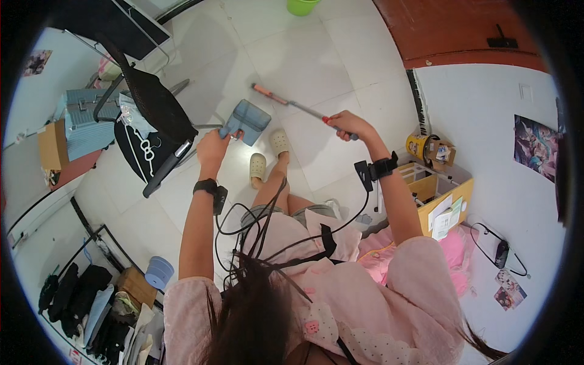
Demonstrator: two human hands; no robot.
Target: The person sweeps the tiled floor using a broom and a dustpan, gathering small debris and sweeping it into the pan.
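Note:
My left hand (214, 145) is closed on the near-left corner of a blue-grey, flat, squarish thing (250, 121) with raised edges, shaped like a dustpan; its exact kind is not plain. My right hand (351, 125) wraps round the grey end of a slim pole (309, 110) with a red collar. The pole slants up and leftward, and its far end is an orange strip (267, 93). Both things are held above the floor, apart from each other. Black straps with small devices sit on both wrists, and cables run from them.
A black chair (155, 100) with white hangers stands at the left, near a light-blue suitcase (91, 118). A yellow box (456, 204) is by the right wall. A green bucket (302, 6) is at the far edge. Clothes (85, 298) hang at the lower left, near a blue bin (159, 272).

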